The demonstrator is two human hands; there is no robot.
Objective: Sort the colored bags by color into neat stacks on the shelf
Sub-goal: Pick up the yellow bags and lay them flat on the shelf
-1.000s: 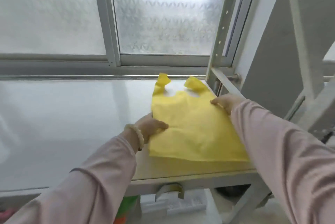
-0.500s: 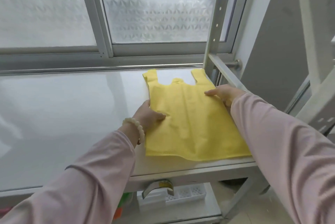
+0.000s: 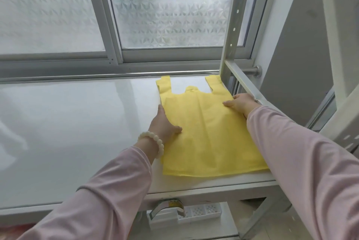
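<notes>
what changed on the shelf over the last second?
The yellow bag has been smoothed: its handles, curled up a second ago, now lie flat toward the window. The left hand stretched forward along the bag's left edge. Unchanged: right hand presses the right edge; bag at the right end of the shelf.

The glossy white shelf board (image 3: 68,133) gives a wide open run left of the flat yellow non-woven vest-style bag (image 3: 204,138), from the front lip to the back edge. The back is closed off by the grey aluminium window frame (image 3: 155,61) and its frosted patterned glass. The right side is tight. A perforated grey metal upright post (image 3: 232,32) and a slanting grey metal side rail (image 3: 242,82) run just beside the bag's right edge, and the right hand (image 3: 240,101) lies flat on the bag against that rail (hardly any gap there). The left hand (image 3: 165,125) rests along the bag's left edge, on the open side. Under the front lip, a tape dispenser (image 3: 171,205) and a white perforated plastic tray (image 3: 202,211) take up the lower level.
</notes>
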